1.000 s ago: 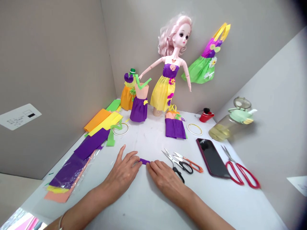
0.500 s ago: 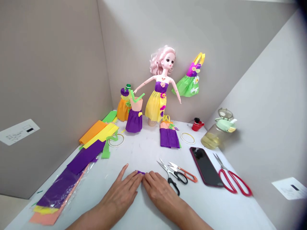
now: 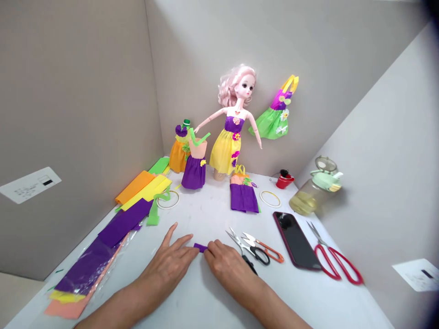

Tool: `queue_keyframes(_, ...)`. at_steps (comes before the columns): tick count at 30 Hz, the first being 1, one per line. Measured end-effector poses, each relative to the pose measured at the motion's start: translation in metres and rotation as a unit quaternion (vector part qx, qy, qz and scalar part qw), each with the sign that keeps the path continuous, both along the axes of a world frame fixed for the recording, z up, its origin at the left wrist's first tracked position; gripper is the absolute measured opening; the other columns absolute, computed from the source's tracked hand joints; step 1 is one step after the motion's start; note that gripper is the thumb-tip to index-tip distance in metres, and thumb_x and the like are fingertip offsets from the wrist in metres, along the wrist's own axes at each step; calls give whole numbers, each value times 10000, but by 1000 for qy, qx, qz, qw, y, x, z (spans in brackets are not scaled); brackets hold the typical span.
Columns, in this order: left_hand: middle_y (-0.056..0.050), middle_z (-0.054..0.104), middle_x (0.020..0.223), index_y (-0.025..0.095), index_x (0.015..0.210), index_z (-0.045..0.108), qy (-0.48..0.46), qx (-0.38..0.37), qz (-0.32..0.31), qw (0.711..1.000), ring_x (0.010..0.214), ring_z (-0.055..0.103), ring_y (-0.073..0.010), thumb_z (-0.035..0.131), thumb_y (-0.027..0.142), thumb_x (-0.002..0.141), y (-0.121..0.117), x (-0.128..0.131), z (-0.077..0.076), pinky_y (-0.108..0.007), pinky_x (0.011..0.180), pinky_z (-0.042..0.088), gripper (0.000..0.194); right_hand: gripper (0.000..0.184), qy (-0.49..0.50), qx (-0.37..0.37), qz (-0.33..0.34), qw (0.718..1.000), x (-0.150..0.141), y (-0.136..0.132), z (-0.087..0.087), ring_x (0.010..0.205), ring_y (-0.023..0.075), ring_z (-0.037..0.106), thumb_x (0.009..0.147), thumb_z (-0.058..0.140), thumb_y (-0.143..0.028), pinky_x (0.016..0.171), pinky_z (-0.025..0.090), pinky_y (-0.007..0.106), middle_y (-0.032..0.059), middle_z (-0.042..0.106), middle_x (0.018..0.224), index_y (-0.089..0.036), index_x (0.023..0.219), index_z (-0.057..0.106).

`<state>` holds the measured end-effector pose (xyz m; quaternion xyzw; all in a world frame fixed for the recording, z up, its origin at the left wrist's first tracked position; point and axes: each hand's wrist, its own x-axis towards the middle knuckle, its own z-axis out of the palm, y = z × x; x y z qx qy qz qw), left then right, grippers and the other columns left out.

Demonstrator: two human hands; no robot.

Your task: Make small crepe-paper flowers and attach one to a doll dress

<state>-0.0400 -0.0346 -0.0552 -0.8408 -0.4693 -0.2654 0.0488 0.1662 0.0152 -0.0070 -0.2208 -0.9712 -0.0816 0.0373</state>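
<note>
A small folded strip of purple crepe paper (image 3: 199,247) lies on the table between my hands. My right hand (image 3: 228,265) is closed over its right end, the fingers bunched together and hiding that part. My left hand (image 3: 173,261) rests palm down just left of the strip, with thumb and fingers spread and nothing held. Black-handled scissors (image 3: 245,244) lie close to my right hand, their lower handle partly covered. Beside them are orange-handled snips (image 3: 265,246).
A pink-haired doll (image 3: 236,119) and several small paper dresses (image 3: 195,171) stand at the back. Folded crepe paper (image 3: 126,219) lines the left edge. Right of my hands are a phone (image 3: 297,240), red-handled scissors (image 3: 334,256), a bottle (image 3: 312,189) and a tape roll (image 3: 270,198).
My left hand has drawn away to the left and its fingers have spread, so more of the purple strip shows. My right hand stays on the strip. The view has shifted slightly.
</note>
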Motion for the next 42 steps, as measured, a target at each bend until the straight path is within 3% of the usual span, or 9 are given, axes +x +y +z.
queue_keyframes(5,61,626,591,231,773,591,20,43,-33,998,1060,644,-184,455,139,948,29,7,-5,-547,1213,-40,240,100,-29,48,11,998,-14,-4,1,717,237,573,769,627,-30,527,457,339,82,584,765,-99,842,622)
queue_keyframes(10,69,589,553,219,704,567,-16,61,-46,997,941,663,-155,443,190,974,39,12,3,-517,1219,0,298,108,-46,41,-3,998,-19,-6,-1,730,244,566,745,638,-49,513,477,340,100,587,779,-80,849,639)
queue_keyframes(14,60,621,620,210,739,593,-60,34,-49,996,931,655,-152,439,268,988,34,11,11,-502,1211,27,299,108,-45,36,-9,998,-18,-8,4,753,247,565,767,630,-68,556,504,347,108,589,803,-70,875,630)
queue_keyframes(19,38,612,678,209,795,625,-56,8,-43,997,989,620,-182,482,232,962,30,8,11,-550,1192,67,221,76,-50,32,-14,998,-18,-8,8,731,239,557,780,609,-49,560,497,339,92,570,776,-90,843,612)
queue_keyframes(27,44,575,660,207,734,622,-66,24,-37,997,980,613,-178,513,203,945,30,10,13,-557,1189,103,238,125,-45,46,-9,998,-18,-7,1,744,230,544,757,614,-34,573,475,335,84,555,791,-94,865,602)
queue_keyframes(35,40,575,652,202,713,620,-63,21,-34,997,955,614,-173,516,211,942,30,9,12,-568,1194,98,252,92,-43,48,-20,998,-23,-7,3,710,226,542,839,554,-34,546,431,334,90,566,757,-103,836,614)
queue_keyframes(42,20,598,730,197,795,622,-65,-11,-26,998,1007,593,-193,488,195,945,28,8,10,-603,1178,105,201,131,-26,22,-17,999,-19,-1,1,756,239,548,757,622,-53,591,453,347,91,578,826,-102,875,591)
